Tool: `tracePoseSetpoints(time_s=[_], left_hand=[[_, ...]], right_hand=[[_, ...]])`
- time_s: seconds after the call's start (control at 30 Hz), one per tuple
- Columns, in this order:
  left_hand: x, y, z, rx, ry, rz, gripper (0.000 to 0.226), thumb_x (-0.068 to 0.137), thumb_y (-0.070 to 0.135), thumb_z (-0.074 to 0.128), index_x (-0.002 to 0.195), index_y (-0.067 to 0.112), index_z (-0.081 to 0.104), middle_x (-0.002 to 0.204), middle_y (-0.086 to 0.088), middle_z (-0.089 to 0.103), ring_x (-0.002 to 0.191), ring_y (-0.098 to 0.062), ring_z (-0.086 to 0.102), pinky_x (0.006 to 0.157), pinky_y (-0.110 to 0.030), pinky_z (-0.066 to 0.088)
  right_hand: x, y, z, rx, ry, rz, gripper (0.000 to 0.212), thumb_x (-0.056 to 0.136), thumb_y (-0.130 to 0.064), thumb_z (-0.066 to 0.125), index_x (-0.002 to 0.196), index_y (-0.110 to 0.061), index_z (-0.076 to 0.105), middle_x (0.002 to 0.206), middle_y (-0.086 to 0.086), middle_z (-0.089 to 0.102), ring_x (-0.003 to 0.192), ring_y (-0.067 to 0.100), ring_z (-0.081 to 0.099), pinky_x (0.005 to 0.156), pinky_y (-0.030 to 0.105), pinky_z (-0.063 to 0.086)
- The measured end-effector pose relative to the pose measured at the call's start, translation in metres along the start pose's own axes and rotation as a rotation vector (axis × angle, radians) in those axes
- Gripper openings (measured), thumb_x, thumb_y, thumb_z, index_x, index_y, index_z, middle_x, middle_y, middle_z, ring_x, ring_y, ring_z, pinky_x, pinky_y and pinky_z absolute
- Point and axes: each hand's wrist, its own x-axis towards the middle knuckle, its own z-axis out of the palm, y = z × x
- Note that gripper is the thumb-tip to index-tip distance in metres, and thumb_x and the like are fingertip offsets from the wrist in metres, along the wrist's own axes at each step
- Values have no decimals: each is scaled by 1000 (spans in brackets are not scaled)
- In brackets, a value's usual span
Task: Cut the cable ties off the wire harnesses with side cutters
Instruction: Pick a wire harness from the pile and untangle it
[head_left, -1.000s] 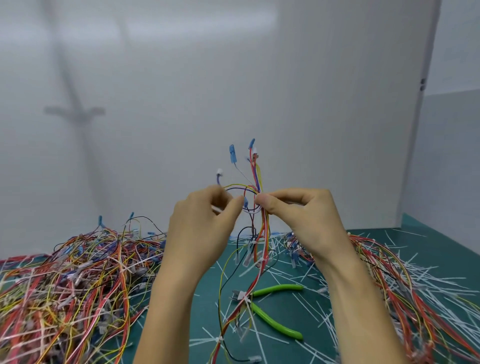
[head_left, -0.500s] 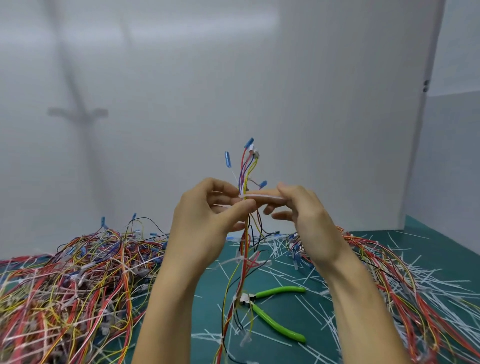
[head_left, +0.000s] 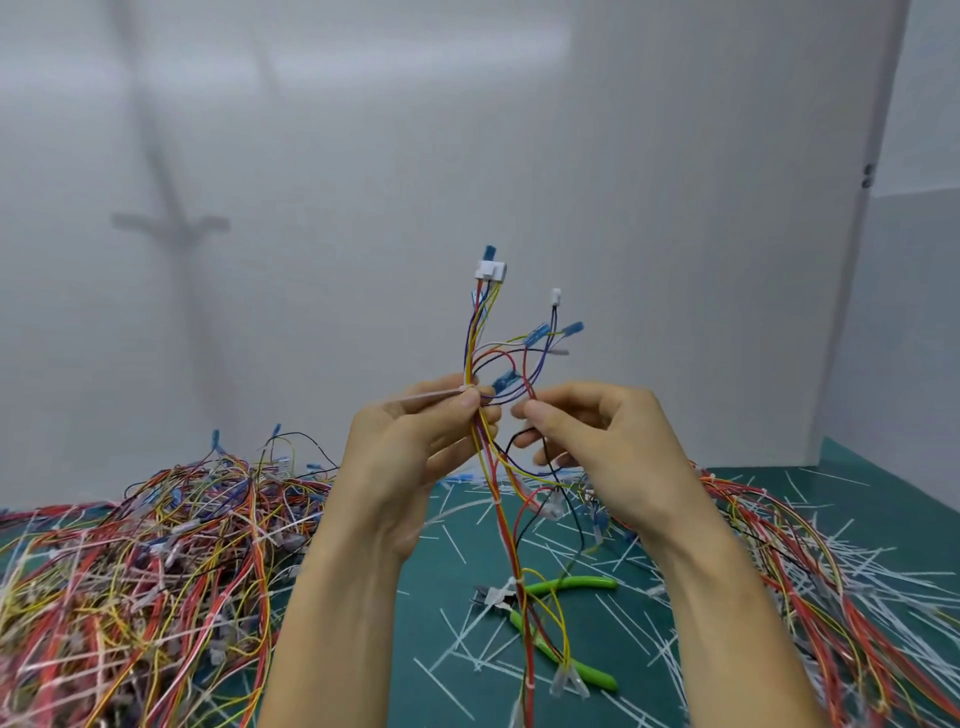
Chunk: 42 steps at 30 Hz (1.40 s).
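plain white walls (head_left: 623, 156) back a green tabletop (head_left: 431, 613). raised above it, the wire harness (head_left: 491, 271) is pinched at its white cable tie (head_left: 426, 399) by the left hand (head_left: 415, 441), and the right hand (head_left: 608, 447) pinches its loose wires. the side cutters (head_left: 571, 583) lie on the tabletop below, between harness piles (head_left: 156, 561).

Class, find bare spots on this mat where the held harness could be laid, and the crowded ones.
Barest: mat strip between left forearm and side cutters, and far right corner, strewn with cut ties. Crowded: left harness pile, right harness pile.
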Motion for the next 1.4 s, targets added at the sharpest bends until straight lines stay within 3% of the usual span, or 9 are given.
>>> tracePoseSetpoints(time_s=[0.3,0.43,0.53,0.63,0.8,0.93,1.1,1.3,1.4], left_hand=[[-2,6,-10,72,-142,-38,19,70,23,71,82,10,78,81,-5,72,73,-15,70,62,-27,60],[0,3,-9,44,-61,22,19,71,21,69,85,10,76,80,-5,74,73,-16,72,65,-28,61],[3,4,-9,-49,13,56,24,69,20,69,90,7,71,77,-4,73,73,-16,73,66,-27,61],[4,6,-10,-127,61,92,22,66,17,70,87,7,70,73,-5,73,71,-15,73,62,-24,59],[4,2,-2,-197,98,153,19,68,11,71,84,4,65,72,-9,72,70,-18,74,60,-24,58],[4,-6,6,-219,141,191,11,78,-1,69,84,4,61,73,-11,73,68,-22,72,62,-28,59],[3,-7,2,-45,-109,185,17,86,1,63,100,7,72,97,-10,76,88,-19,73,75,-22,57],[5,-11,-11,504,-48,105,15,92,29,64,99,20,73,100,4,76,93,-9,70,90,-37,56],[4,-16,-13,713,-256,-23,36,88,47,58,106,19,71,103,5,75,99,-9,70,95,-37,54]], right_hand=[[1,4,-2,-27,108,-66,19,97,-24,61,83,-30,73,67,-8,71,58,2,57,59,16,50],[2,4,-1,-12,90,-31,15,96,-30,61,90,-29,75,72,-10,71,61,3,60,58,17,50],[3,4,-2,-115,114,-6,18,91,-42,64,105,-33,70,95,-16,71,83,2,65,69,19,52],[0,-2,-4,-191,252,-139,10,88,-38,68,94,-31,69,90,-14,70,80,1,63,66,12,47],[-7,-8,4,-253,-253,-30,22,79,-44,78,100,-38,74,85,-14,75,76,4,69,73,24,58],[-6,-4,26,-401,-127,-73,28,75,-54,77,97,-37,75,79,-17,74,75,3,69,75,35,58],[-2,3,30,-419,64,-142,13,87,-36,70,82,-25,76,65,-9,69,67,13,67,66,38,55],[-2,-1,11,181,142,27,15,91,-11,68,82,-19,77,76,7,76,68,22,73,48,19,51],[0,0,2,321,178,53,12,91,-13,67,87,-17,78,76,4,76,64,16,71,49,17,52]])
